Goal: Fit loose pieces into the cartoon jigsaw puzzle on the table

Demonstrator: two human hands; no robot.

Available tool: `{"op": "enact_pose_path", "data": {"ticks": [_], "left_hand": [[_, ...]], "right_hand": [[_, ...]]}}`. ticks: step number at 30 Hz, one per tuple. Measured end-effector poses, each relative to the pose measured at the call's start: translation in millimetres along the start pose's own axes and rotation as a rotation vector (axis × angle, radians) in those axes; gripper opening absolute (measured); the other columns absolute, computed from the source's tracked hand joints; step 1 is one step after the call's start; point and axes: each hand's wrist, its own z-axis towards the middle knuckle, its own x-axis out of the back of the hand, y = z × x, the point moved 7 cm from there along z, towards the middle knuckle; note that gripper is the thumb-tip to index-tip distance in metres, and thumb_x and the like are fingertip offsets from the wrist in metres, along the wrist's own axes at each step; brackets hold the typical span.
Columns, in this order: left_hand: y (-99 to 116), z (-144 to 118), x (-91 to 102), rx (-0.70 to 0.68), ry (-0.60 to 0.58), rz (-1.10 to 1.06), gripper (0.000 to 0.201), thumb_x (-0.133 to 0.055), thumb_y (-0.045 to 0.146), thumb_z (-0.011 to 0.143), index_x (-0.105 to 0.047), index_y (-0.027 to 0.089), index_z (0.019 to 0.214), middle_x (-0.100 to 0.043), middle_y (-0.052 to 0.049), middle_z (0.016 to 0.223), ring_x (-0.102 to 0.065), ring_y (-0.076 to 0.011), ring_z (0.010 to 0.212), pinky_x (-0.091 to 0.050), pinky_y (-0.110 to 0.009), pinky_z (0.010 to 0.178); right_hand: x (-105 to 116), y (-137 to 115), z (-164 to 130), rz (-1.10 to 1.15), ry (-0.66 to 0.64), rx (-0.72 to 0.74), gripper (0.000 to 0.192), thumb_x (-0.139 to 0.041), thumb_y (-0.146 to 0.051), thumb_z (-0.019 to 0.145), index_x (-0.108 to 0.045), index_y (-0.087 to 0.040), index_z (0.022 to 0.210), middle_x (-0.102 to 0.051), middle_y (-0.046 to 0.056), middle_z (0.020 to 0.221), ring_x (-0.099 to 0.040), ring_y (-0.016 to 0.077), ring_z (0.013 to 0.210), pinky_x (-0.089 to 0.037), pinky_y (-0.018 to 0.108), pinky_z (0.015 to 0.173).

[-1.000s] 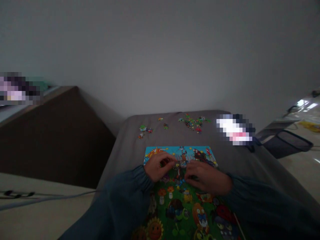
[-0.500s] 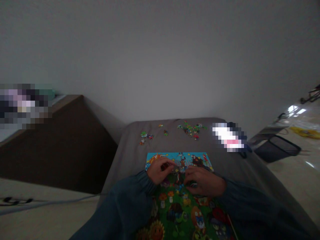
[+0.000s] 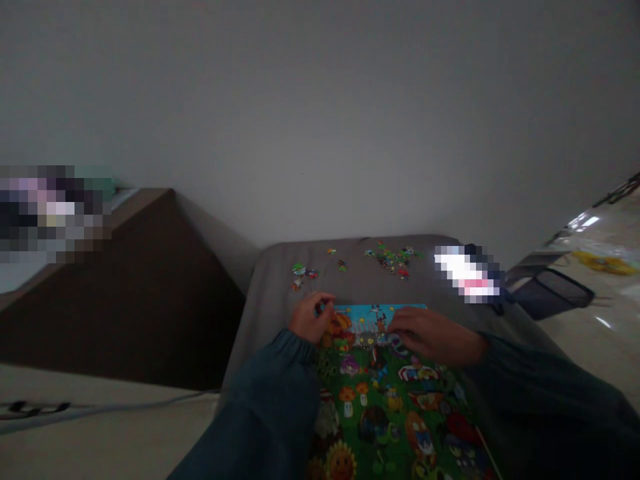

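Note:
A colourful cartoon jigsaw puzzle (image 3: pixel 373 377) lies in front of me, with a blue band at the far end and green below. My left hand (image 3: pixel 311 319) is at its upper left edge, fingers loosely curled with a gap between thumb and forefinger; nothing shows in it. Over the upper right part is my right hand (image 3: pixel 433 333), its fingers pressed together and pointing left onto the puzzle. Whatever may be under those fingertips is hidden. Beyond the puzzle, loose puzzle pieces (image 3: pixel 393 259) form a pile, and a smaller group of pieces (image 3: pixel 304 272) lies to the left.
Everything rests on a grey cloth surface (image 3: pixel 270 280) that meets a plain wall (image 3: pixel 320 133). A dark brown cabinet (image 3: pixel 165 287) stands on the left. A blurred-out bright item (image 3: pixel 467 273) lies at the right, near a dark framed object (image 3: pixel 555 293).
My hands have moved apart: the left went up to the puzzle's left edge, the right slid rightward and up. More of the puzzle's middle now shows. The view has shifted slightly.

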Motion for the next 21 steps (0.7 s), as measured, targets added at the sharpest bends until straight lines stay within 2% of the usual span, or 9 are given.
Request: {"op": "enact_pose_path", "data": {"ticks": [4,7,9,11,16,21], "left_hand": [[-28,4,30.3,0.12,0.143,0.18,0.019,-0.057,0.021,0.09,-0.066,0.019,0.106,-0.062,-0.009,0.115,-0.057,-0.0244,0.11,-0.045,-0.045,0.098],[-44,0,40.2,0.213,0.206,0.298,0.031,-0.058,0.022,0.085,-0.065,0.025,0.115,-0.05,-0.01,0.139,-0.042,-0.0324,0.13,-0.036,-0.054,0.105],[-50,-2,37.2,0.238,0.199,0.356,0.039,-0.057,0.027,0.086,-0.06,0.026,0.125,-0.035,-0.009,0.153,-0.03,-0.0339,0.139,-0.031,-0.057,0.107],[-54,-3,29.3,0.237,0.162,0.395,0.045,-0.056,0.03,0.087,-0.055,0.026,0.132,-0.026,-0.008,0.158,-0.023,-0.0314,0.144,-0.027,-0.054,0.111],[-64,0,11.2,0.23,0.059,0.442,0.048,-0.051,0.034,0.09,-0.051,0.025,0.137,-0.036,-0.008,0.154,-0.027,-0.0295,0.143,-0.02,-0.053,0.115],[-67,1,7.5,0.191,0.048,0.46,0.046,-0.052,0.035,0.091,-0.052,0.027,0.136,-0.04,-0.007,0.152,-0.027,-0.0305,0.143,-0.019,-0.055,0.115]], "right_hand": [[16,26,30,-0.089,-0.103,-0.066,0.03,-0.046,-0.02,0.091,-0.067,-0.016,0.112,-0.07,0.01,0.106,-0.065,0.0212,0.097,-0.049,0.032,0.087],[26,39,64,-0.131,-0.071,-0.083,0.032,-0.048,-0.02,0.089,-0.066,-0.013,0.115,-0.068,0.013,0.112,-0.065,0.023,0.102,-0.049,0.033,0.09],[30,44,91,-0.158,-0.015,-0.096,0.039,-0.05,-0.021,0.088,-0.06,-0.011,0.125,-0.062,0.016,0.124,-0.06,0.0255,0.114,-0.045,0.037,0.099],[29,46,118,-0.18,0.04,-0.096,0.048,-0.051,-0.021,0.089,-0.052,-0.012,0.135,-0.055,0.016,0.135,-0.053,0.0248,0.125,-0.038,0.037,0.108],[2,48,167,-0.211,0.104,-0.138,0.06,-0.052,-0.019,0.088,-0.038,-0.013,0.146,-0.033,0.016,0.153,-0.035,0.0255,0.141,-0.03,0.04,0.115],[-26,48,177,-0.218,0.097,-0.145,0.053,-0.052,-0.017,0.088,-0.047,-0.015,0.141,-0.038,0.017,0.15,-0.037,0.0297,0.139,-0.033,0.046,0.113]]}}
